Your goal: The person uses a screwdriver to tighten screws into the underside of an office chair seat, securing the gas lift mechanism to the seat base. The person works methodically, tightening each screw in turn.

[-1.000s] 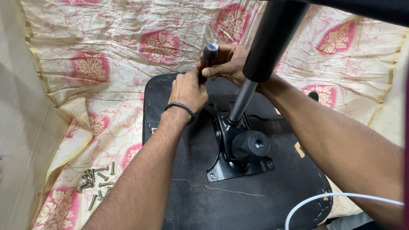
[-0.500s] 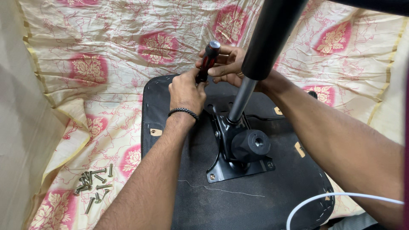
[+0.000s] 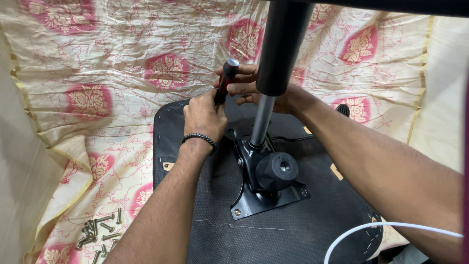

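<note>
A black chair seat [image 3: 205,205] lies upside down on a flowered cream cloth. A black metal mechanism plate [image 3: 266,188] with a round knob is fixed to its middle, and a gas-lift column [image 3: 278,54] rises from it toward the camera. My left hand [image 3: 204,116] grips the lower part of a dark red-and-black screwdriver handle [image 3: 225,78] standing upright at the plate's far end. My right hand [image 3: 251,85] reaches behind the column and closes its fingers around the handle's upper part.
Several loose screws [image 3: 100,233] lie on the cloth [image 3: 97,63] at the lower left. A white cable [image 3: 381,230] curves over the seat's right edge. A black lever [image 3: 343,110] sticks out at the seat's right. Cloth-covered walls rise left and right.
The view has shifted slightly. Both hands stay on the screwdriver; my right hand's fingers have moved a little around the handle.
</note>
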